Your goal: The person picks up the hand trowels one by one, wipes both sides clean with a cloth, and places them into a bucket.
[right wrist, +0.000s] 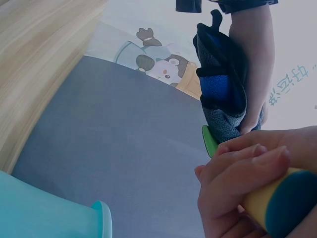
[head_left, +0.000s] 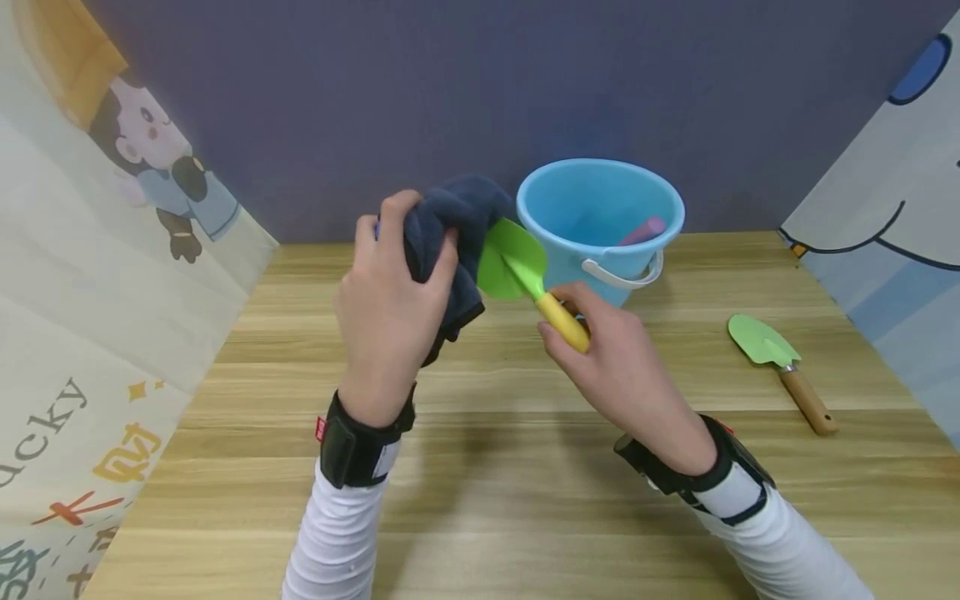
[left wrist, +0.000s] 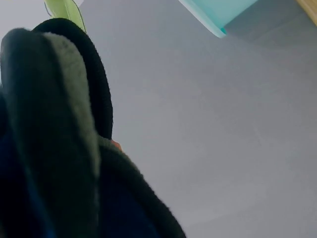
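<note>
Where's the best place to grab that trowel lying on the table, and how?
Probably by its slim wooden handle, coming from above on the near right side. The trowel lies with that handle pointing near and right, its broader green blade pointing away.

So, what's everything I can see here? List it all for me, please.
Cloth: one, dark blue with black edging, in the left hand
Yellow-handled trowel: one, green blade, in the right hand
Bucket: one, light blue with white handle, at the table's back
Rod-like object: one, purple, partly visible inside the bucket
Wooden-handled trowel: one, green blade, table's right side
Table: one, wood-coloured, beneath everything
Backdrop: one, dark blue-grey, behind
Printed side panels: two, mostly pale, left and right
Wrist straps: two, black, one per wrist
Sleeves: two, white, forearms
Left hand: one, bare, gripping the cloth
Right hand: one, bare, holding the yellow handle
</note>
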Available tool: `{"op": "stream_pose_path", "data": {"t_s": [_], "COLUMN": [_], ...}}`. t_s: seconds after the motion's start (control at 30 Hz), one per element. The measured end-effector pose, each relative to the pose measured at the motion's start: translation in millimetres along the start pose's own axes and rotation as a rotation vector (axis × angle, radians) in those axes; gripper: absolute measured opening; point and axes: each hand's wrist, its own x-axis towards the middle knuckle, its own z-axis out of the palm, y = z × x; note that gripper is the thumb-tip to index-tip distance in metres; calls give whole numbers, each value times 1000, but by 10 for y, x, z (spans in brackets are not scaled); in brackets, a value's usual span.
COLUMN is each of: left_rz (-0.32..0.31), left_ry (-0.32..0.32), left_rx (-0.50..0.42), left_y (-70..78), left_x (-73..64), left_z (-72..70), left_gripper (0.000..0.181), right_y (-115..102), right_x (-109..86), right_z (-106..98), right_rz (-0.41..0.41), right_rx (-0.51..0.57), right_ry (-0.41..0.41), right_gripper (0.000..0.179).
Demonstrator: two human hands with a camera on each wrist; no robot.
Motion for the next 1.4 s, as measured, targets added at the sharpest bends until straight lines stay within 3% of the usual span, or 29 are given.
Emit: {"op": "stream_pose_path", "data": {"t_s": [0.3, 0.6, 0.9, 1.13, 1.4], "left_rz": [-23, -26, -37, -44, -18], "left_ry": [52, 113, 131, 123, 110], "left_rx": [-102, -132, -126, -118, -142], "left_y": [-71, -154, -169, -139, -59], "left_x": [33, 60, 62, 53, 16], "left_z": [-66, -117, -155, -168, -163], "left_gripper": [45, 47, 48, 47, 46], "right_y": [4, 10, 40, 54, 94], "right_x": [2, -2, 17, 27, 55], "right_z": [-18, -50, -41, -41, -18], "right_rz": [22, 85, 48, 65, 37], "right_rx": [47, 79, 61, 79, 68], "right_ry": [-4, -33, 1, -49, -29], "right_gripper": [25, 23, 24, 26, 25]}}
